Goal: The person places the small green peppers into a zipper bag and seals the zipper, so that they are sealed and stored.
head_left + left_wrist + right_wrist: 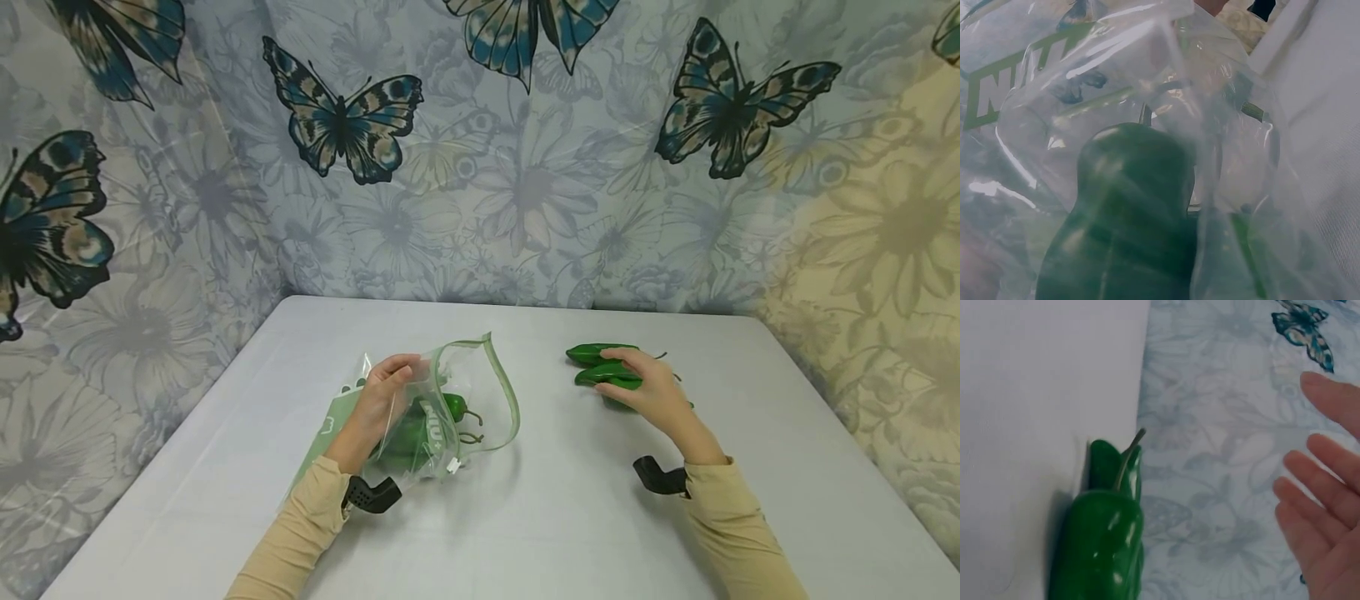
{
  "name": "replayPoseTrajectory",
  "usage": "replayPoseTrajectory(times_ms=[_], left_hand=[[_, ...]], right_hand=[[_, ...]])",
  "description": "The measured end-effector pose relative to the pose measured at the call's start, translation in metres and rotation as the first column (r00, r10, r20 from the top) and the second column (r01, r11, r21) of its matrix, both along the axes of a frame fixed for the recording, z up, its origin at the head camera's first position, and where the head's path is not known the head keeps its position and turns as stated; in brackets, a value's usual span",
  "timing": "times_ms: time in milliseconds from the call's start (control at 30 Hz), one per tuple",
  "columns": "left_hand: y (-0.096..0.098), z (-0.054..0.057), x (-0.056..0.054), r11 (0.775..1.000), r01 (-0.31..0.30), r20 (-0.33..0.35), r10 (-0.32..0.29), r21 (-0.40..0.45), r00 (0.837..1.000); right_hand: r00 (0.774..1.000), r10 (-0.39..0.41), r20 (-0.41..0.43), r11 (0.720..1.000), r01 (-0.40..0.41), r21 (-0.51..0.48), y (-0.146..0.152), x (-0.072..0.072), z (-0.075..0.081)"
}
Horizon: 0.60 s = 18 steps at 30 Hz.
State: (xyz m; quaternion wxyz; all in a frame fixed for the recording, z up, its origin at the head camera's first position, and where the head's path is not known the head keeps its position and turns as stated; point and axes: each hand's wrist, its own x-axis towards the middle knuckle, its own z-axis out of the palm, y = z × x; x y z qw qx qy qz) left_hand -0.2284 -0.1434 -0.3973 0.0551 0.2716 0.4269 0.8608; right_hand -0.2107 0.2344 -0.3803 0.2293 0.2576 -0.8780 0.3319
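My left hand [386, 396] grips the side of a clear zip bag [468, 371] with a green-edged mouth held wide toward the right. Inside the bag lie green peppers [456, 407], their curved stems near the opening; in the left wrist view a large pepper [1129, 187] shows through the plastic. On the right side of the table, my right hand [656, 396] hovers over several loose green peppers [600, 375], thumb and fingers spread apart. In the right wrist view the fingers are extended, with a gap between them and the glossy peppers [1097, 544].
A white table [510, 533] carries everything. Butterfly-patterned cloth [532, 192] hangs behind it and at both sides. Black wrist camera mounts [373, 495] stick out from the beige sleeves [296, 533]. The bag's green printed part [330, 429] lies left of the left hand.
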Motion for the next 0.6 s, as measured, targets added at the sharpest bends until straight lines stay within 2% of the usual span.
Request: replayPoseTrajectory(times_ms=[167, 267, 433, 500, 600], left_hand=[[0.000, 0.000, 0.000, 1.000, -0.009, 0.013, 0.009, 0.018, 1.000], [0.000, 0.000, 0.000, 1.000, -0.013, 0.009, 0.013, 0.019, 1.000], [0.000, -0.002, 0.000, 1.000, -0.011, 0.001, 0.011, 0.004, 1.000], [0.000, -0.003, 0.000, 1.000, -0.022, 0.001, 0.022, -0.009, 1.000], [0.000, -0.003, 0.000, 0.999, -0.043, 0.001, 0.043, -0.024, 0.999]], right_hand=[[0.992, -0.023, -0.125, 0.999, 0.018, -0.038, 0.011, -0.006, -0.006], [0.990, -0.028, -0.135, 0.998, 0.020, -0.060, 0.017, -0.009, -0.010], [0.999, -0.032, -0.032, 0.999, 0.030, -0.042, 0.023, -0.012, -0.019], [0.998, -0.027, 0.055, 0.998, 0.030, -0.051, 0.026, -0.012, -0.022], [0.981, -0.019, 0.194, 0.996, 0.036, -0.086, 0.028, -0.014, -0.026]])
